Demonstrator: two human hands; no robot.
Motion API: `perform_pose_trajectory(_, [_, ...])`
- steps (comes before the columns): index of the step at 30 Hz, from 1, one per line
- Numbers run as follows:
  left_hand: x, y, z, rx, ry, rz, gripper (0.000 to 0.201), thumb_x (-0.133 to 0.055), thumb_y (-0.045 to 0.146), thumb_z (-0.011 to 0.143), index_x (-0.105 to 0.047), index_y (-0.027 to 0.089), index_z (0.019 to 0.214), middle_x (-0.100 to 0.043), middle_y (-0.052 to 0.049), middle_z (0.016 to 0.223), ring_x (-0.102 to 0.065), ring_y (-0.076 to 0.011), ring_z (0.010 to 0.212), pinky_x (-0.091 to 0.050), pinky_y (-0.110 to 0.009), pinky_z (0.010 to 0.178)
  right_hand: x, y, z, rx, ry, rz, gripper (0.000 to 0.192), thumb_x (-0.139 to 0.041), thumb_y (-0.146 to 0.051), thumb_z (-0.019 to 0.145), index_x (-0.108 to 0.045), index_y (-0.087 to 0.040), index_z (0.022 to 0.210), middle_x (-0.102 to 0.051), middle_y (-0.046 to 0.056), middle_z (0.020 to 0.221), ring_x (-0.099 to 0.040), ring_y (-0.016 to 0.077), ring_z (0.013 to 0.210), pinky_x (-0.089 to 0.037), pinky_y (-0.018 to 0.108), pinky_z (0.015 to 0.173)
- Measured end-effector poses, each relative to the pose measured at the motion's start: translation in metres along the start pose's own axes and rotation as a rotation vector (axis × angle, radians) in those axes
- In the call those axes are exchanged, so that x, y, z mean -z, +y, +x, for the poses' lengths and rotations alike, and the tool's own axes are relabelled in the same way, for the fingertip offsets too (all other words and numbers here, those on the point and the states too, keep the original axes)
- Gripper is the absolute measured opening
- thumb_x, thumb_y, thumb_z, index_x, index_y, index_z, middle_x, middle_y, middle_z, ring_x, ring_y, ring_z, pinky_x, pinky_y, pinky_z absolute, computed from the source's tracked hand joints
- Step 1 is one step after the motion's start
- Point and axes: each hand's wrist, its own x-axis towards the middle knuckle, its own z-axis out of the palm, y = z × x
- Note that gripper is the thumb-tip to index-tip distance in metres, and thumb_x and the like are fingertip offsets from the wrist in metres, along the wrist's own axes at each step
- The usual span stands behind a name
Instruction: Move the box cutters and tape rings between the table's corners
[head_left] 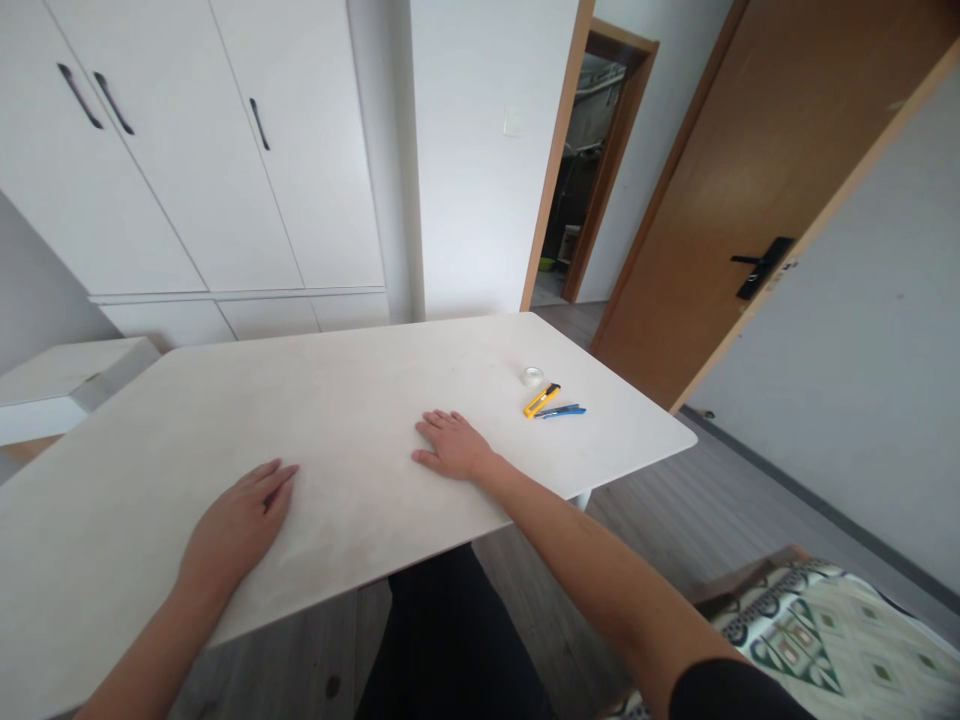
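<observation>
My left hand [238, 520] lies flat, palm down, on the white table [337, 400] near its front edge, holding nothing. My right hand [450, 445] also rests flat on the tabletop, fingers together and pointing away from me. Beyond the right hand, toward the table's right end, lie a yellow utility knife [541, 400], a blue pen [562, 411] beside it, and a small roll of clear tape [532, 376] just behind them. Neither hand touches these items.
White wardrobe doors [187, 150] stand behind the table. A brown wooden door [750, 200] stands at the right beside a doorway [585, 170]. A patterned cushion [825, 630] sits at lower right. A low white surface [60, 380] is at the left.
</observation>
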Motion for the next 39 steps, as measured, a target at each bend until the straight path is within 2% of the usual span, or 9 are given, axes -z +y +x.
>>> perform_pose_trajectory(8, [-0.003, -0.005, 0.001, 0.013, -0.009, -0.049, 0.057, -0.033, 0.053, 0.092, -0.073, 0.018, 0.115, -0.065, -0.014, 0.134, -0.06, -0.032, 0.126, -0.043, -0.049, 0.113, -0.001, 0.003, -0.003, 0.013, 0.007, -0.014, 0.067, -0.039, -0.063, 0.098, -0.048, -0.018, 0.146, -0.043, 0.015, 0.157, -0.036, 0.0302, 0.145, -0.026, 0.049, 0.118])
perform_pose_trajectory(15, [-0.003, -0.005, -0.001, 0.04, -0.009, -0.088, 0.046, -0.039, 0.053, 0.088, -0.069, 0.028, 0.111, -0.068, -0.001, 0.13, -0.059, -0.0302, 0.127, -0.042, -0.052, 0.115, 0.0, 0.002, -0.004, 0.017, 0.017, -0.012, 0.066, -0.041, -0.062, 0.098, -0.049, -0.016, 0.145, -0.044, 0.016, 0.156, -0.037, 0.031, 0.145, -0.027, 0.05, 0.118])
perform_pose_trajectory(17, [-0.004, -0.005, -0.001, 0.041, -0.01, -0.082, 0.047, -0.038, 0.055, 0.088, -0.069, 0.027, 0.111, -0.068, -0.001, 0.13, -0.059, -0.0305, 0.127, -0.042, -0.052, 0.115, 0.0, 0.002, -0.004, 0.017, 0.015, -0.01, 0.066, -0.041, -0.062, 0.098, -0.049, -0.016, 0.145, -0.043, 0.016, 0.156, -0.037, 0.0313, 0.145, -0.027, 0.05, 0.118])
perform_pose_trajectory(25, [-0.005, -0.005, 0.0, 0.033, -0.027, -0.049, 0.062, -0.031, 0.056, 0.091, -0.072, 0.017, 0.117, -0.064, -0.013, 0.135, -0.057, -0.0297, 0.129, -0.04, -0.044, 0.116, 0.002, 0.001, -0.004, 0.002, -0.009, -0.008, 0.066, -0.04, -0.062, 0.098, -0.047, -0.017, 0.147, -0.041, 0.015, 0.158, -0.035, 0.0305, 0.146, -0.026, 0.05, 0.118])
perform_pose_trajectory(31, [0.001, 0.002, -0.002, 0.033, -0.004, -0.033, 0.058, -0.032, 0.052, 0.092, -0.073, 0.02, 0.117, -0.064, -0.009, 0.136, -0.06, -0.0266, 0.126, -0.044, -0.039, 0.113, 0.004, 0.0, -0.005, -0.002, -0.003, 0.009, 0.063, -0.043, -0.058, 0.098, -0.049, -0.018, 0.147, -0.042, 0.015, 0.157, -0.036, 0.03, 0.146, -0.024, 0.049, 0.119])
perform_pose_trajectory(39, [0.007, 0.008, -0.002, 0.04, 0.016, -0.038, 0.057, -0.033, 0.051, 0.093, -0.074, 0.02, 0.116, -0.066, -0.008, 0.134, -0.062, -0.0264, 0.124, -0.046, -0.04, 0.111, 0.002, 0.002, -0.004, -0.003, -0.003, 0.017, 0.063, -0.042, -0.059, 0.099, -0.049, -0.018, 0.147, -0.042, 0.015, 0.157, -0.035, 0.0291, 0.146, -0.023, 0.049, 0.119])
